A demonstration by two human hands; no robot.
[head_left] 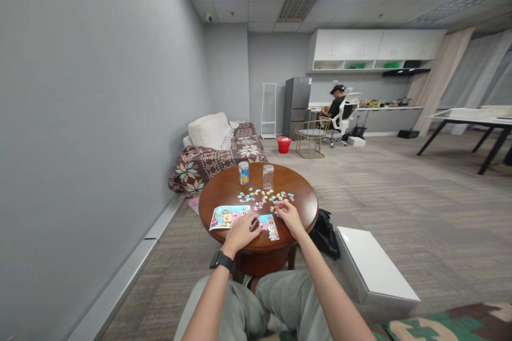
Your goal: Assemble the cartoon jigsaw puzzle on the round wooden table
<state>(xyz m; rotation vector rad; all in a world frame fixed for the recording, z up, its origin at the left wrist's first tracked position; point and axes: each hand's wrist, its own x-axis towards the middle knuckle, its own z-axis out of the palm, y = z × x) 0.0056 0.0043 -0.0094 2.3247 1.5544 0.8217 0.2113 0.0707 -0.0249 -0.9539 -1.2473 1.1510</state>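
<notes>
A partly joined jigsaw puzzle (269, 226) with a cartoon picture lies near the front of the round brown table (212, 192). My left hand (242, 229), a black watch on its wrist, rests at the puzzle's left edge with thumb and fingers apart. It covers the right corner of a printed cartoon sheet (224, 217). Over the puzzle's upper right side, my right hand (290, 217) reaches to the loose puzzle pieces (264, 197). Its thumb and forefinger look apart around a small piece; contact is too small to make out. Several pieces spread across the table's middle.
Behind the pieces stand a printed can (244, 173) and a clear jar (268, 177). A white box (378, 261) and a black bag (326, 234) are right of the table. A covered sofa (224, 149) is beyond it. Another person (335, 106) sits at the far counter.
</notes>
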